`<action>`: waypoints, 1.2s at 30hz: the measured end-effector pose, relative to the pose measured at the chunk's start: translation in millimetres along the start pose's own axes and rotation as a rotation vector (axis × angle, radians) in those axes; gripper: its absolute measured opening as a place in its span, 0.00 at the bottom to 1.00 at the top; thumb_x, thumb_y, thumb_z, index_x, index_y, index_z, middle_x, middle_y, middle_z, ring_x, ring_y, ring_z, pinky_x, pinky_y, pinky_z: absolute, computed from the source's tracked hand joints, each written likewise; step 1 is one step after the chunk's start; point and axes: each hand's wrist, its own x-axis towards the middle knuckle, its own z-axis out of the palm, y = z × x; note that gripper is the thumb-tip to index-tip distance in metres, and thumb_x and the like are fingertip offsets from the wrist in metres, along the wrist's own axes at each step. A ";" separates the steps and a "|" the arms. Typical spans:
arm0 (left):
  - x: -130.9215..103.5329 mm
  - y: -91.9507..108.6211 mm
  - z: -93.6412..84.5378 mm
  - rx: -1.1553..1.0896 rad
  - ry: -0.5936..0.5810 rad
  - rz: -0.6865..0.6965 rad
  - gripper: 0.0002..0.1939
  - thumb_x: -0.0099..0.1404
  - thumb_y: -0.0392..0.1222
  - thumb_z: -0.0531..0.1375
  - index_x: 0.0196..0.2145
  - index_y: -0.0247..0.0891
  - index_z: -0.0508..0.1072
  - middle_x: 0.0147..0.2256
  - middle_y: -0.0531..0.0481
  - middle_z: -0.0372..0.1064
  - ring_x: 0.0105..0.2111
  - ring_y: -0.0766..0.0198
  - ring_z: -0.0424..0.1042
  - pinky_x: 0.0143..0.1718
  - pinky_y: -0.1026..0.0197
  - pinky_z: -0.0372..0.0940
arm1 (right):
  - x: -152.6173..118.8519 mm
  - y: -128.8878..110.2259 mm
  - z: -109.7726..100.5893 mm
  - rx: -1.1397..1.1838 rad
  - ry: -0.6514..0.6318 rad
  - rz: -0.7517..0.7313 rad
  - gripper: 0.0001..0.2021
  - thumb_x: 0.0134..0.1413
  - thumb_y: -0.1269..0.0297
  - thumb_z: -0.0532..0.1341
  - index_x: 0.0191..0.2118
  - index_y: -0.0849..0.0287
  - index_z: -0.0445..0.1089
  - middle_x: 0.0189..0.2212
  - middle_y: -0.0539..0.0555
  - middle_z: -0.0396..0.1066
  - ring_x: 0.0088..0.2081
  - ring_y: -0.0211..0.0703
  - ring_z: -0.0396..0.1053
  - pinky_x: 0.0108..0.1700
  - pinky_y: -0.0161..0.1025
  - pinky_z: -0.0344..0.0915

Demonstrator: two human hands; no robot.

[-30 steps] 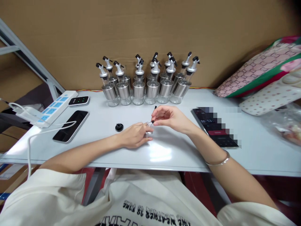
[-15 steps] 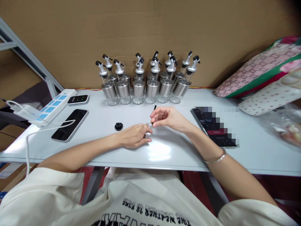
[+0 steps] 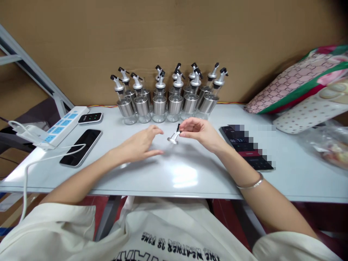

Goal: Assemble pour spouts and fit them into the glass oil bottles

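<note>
My right hand [image 3: 199, 132] pinches a silver and black pour spout [image 3: 173, 138] between thumb and fingers, holding it tilted over the table. To its left, my left hand [image 3: 141, 145] is open, thumb and fingers apart, with nothing between them. A gap separates it from the spout. Behind both hands stand several glass oil bottles [image 3: 159, 105] with steel sleeves, in two rows. Most of them carry the same kind of spout [image 3: 178, 81] on top.
On the left lie a phone [image 3: 81, 148], a small device with green lights [image 3: 90, 118] and a power strip [image 3: 63, 125] with a white cable. To the right are another phone [image 3: 247, 146], a dotted white tumbler [image 3: 304, 108], a patterned bag [image 3: 285, 83] and a clear plastic bag [image 3: 328, 145].
My left hand has let go of the spout, moved left and opened. My right hand has lifted the spout slightly. A black cap on the table is now hidden behind my left hand.
</note>
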 end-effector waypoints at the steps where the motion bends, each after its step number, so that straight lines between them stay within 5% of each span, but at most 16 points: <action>1: -3.2 -0.4 -10.3 0.048 -0.064 -0.095 0.25 0.66 0.60 0.50 0.50 0.37 0.58 0.47 0.40 0.64 0.42 0.54 0.69 0.42 0.55 0.63 | 0.8 0.3 -1.2 0.013 0.017 -0.006 0.14 0.33 0.67 0.73 0.30 0.58 0.71 0.30 0.48 0.71 0.32 0.37 0.71 0.41 0.39 0.68; 5: -15.4 -0.7 -36.8 0.185 -0.330 -0.427 0.23 0.64 0.60 0.51 0.44 0.37 0.62 0.38 0.44 0.70 0.34 0.53 0.71 0.34 0.57 0.62 | 2.2 1.7 -1.2 0.045 0.043 -0.011 0.15 0.35 0.65 0.73 0.32 0.58 0.72 0.30 0.48 0.69 0.32 0.37 0.69 0.43 0.41 0.68; 8: -18.8 -3.9 -37.0 0.164 -0.507 -0.439 0.15 0.64 0.52 0.53 0.43 0.38 0.63 0.34 0.46 0.71 0.31 0.55 0.71 0.29 0.61 0.59 | 2.0 1.9 1.0 0.066 0.028 -0.014 0.16 0.35 0.64 0.73 0.34 0.57 0.72 0.30 0.47 0.68 0.31 0.36 0.69 0.43 0.42 0.68; 10: -16.9 -6.9 -31.8 0.130 -0.509 -0.374 0.09 0.65 0.43 0.52 0.41 0.38 0.63 0.33 0.47 0.71 0.29 0.58 0.70 0.27 0.63 0.57 | 1.6 1.8 1.8 0.087 0.020 -0.022 0.16 0.36 0.64 0.73 0.34 0.57 0.72 0.31 0.47 0.67 0.31 0.36 0.69 0.42 0.42 0.68; 16: 4.9 -10.3 -7.0 -0.024 -0.127 -0.079 0.07 0.66 0.42 0.53 0.40 0.38 0.65 0.28 0.52 0.68 0.26 0.64 0.67 0.27 0.66 0.57 | 2.2 3.2 0.9 0.101 0.094 -0.031 0.15 0.37 0.64 0.71 0.35 0.58 0.71 0.30 0.47 0.64 0.31 0.36 0.68 0.43 0.42 0.67; 23: 26.9 -2.8 47.3 -0.323 0.395 0.120 0.06 0.68 0.42 0.54 0.37 0.36 0.65 0.27 0.53 0.66 0.26 0.69 0.66 0.28 0.67 0.62 | 4.0 1.7 -4.9 0.101 0.212 -0.035 0.15 0.38 0.64 0.70 0.35 0.56 0.69 0.28 0.46 0.63 0.31 0.37 0.67 0.42 0.43 0.66; 30: 14.6 4.6 57.1 -0.286 0.477 0.363 0.03 0.68 0.37 0.54 0.40 0.37 0.64 0.32 0.49 0.69 0.31 0.68 0.69 0.32 0.67 0.65 | 2.6 1.5 -3.5 0.122 0.222 -0.050 0.14 0.37 0.67 0.70 0.35 0.56 0.70 0.28 0.45 0.63 0.29 0.35 0.66 0.40 0.41 0.66; 36: 15.5 -0.6 59.8 -0.305 0.638 0.340 0.04 0.67 0.35 0.56 0.39 0.38 0.63 0.31 0.51 0.67 0.30 0.70 0.68 0.31 0.68 0.65 | 0.4 -0.9 1.8 0.067 0.165 -0.038 0.14 0.40 0.66 0.67 0.36 0.56 0.67 0.28 0.46 0.62 0.29 0.36 0.65 0.40 0.43 0.66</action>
